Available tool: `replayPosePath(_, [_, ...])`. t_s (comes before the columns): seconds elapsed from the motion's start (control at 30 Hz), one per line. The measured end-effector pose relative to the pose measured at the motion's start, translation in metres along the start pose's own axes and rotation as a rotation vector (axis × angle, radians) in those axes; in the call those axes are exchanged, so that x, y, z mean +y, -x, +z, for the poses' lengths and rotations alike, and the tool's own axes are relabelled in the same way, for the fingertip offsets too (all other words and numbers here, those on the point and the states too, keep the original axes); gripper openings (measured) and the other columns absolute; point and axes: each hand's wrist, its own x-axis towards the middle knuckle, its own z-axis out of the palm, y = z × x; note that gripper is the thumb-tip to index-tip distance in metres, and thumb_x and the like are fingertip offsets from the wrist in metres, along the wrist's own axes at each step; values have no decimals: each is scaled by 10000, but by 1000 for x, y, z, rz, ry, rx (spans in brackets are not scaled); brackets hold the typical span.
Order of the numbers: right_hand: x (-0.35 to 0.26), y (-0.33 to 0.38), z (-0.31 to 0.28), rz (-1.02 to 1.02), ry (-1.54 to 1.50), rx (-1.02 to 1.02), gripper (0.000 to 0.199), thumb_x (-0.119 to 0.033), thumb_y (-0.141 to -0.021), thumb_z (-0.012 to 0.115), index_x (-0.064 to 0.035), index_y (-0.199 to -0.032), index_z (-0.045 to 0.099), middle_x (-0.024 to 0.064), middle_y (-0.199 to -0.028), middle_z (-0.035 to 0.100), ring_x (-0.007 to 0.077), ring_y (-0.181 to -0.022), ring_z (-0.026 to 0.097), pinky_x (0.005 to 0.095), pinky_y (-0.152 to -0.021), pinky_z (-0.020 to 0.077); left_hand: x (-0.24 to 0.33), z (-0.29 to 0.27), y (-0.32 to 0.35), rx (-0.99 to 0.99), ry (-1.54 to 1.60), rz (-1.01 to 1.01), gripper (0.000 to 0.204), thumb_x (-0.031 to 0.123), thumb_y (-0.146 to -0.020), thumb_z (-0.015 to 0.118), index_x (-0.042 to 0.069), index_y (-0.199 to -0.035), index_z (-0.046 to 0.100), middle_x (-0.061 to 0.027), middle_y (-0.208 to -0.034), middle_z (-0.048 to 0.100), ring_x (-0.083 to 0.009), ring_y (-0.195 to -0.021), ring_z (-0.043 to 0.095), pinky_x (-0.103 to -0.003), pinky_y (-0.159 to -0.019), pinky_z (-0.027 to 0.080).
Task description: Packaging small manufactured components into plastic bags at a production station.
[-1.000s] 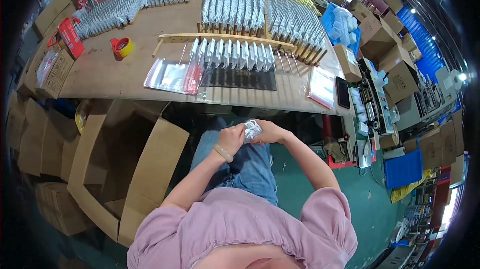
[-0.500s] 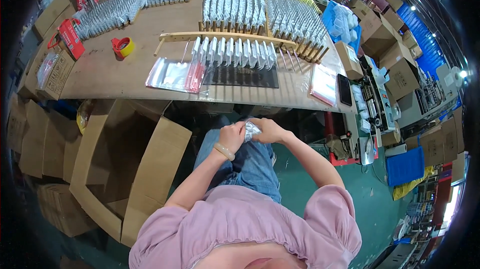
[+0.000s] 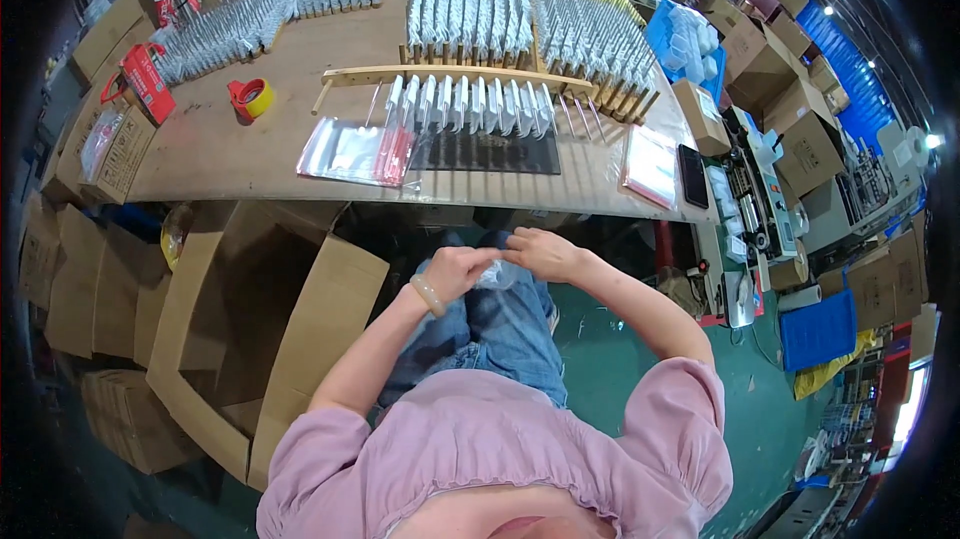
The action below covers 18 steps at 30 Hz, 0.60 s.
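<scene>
1. Held over the lap: a small clear plastic bag (image 3: 497,273), pinched between left hand (image 3: 455,269) and right hand (image 3: 540,252), just below the near edge of the table (image 3: 210,154).
2. Long axis of the bag: can't tell, too crumpled and mostly hidden by fingers. Hangs down a bit toward 6 o'clock from the fingertips.
3. Both sets of fingers curled in and closed on the bag's top edge, fingertips nearly meeting. Pale bracelet (image 3: 427,294) on the left wrist.
4. At 8 o'clock from the hands: a big open cardboard box (image 3: 250,319) on the floor, flaps up, inside dark, contents not visible.
5. At 12 o'clock on the table: a wooden rack (image 3: 455,76) lying across, with a row of roughly ten packed pouches (image 3: 470,105) standing along it.
6. More rows of the same pouches further back, too many to count.
7. At 11 o'clock: one stack of flat clear bags with red strip (image 3: 357,151).
8. One yellow tape roll (image 3: 249,97) further left.
9. At 1 o'clock: one flat bag pile (image 3: 650,165) and one dark phone (image 3: 693,175) beside it.
</scene>
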Motion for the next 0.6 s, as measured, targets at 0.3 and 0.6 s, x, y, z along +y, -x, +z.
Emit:
replayPosePath(0.3, [2,9,0,61,-543,282,275,-45,-727,649,-95,-998,648,69,-849,593,226,-810,594,315,-701,504,-23,-46,18,-154,-43,139,188,115,-744,693,72,-926,679,-102,-813,672,-244,-677,640,-297,-623,515])
replayPosePath(0.6, [-20,-5,19,608,-1063,439,81,-43,-764,691,-55,-842,677,54,-840,573,89,-757,557,249,-626,471,-12,-68,20,-64,74,-344,110,76,-765,676,42,-868,690,-113,-771,670,-190,-705,656,-274,-621,510])
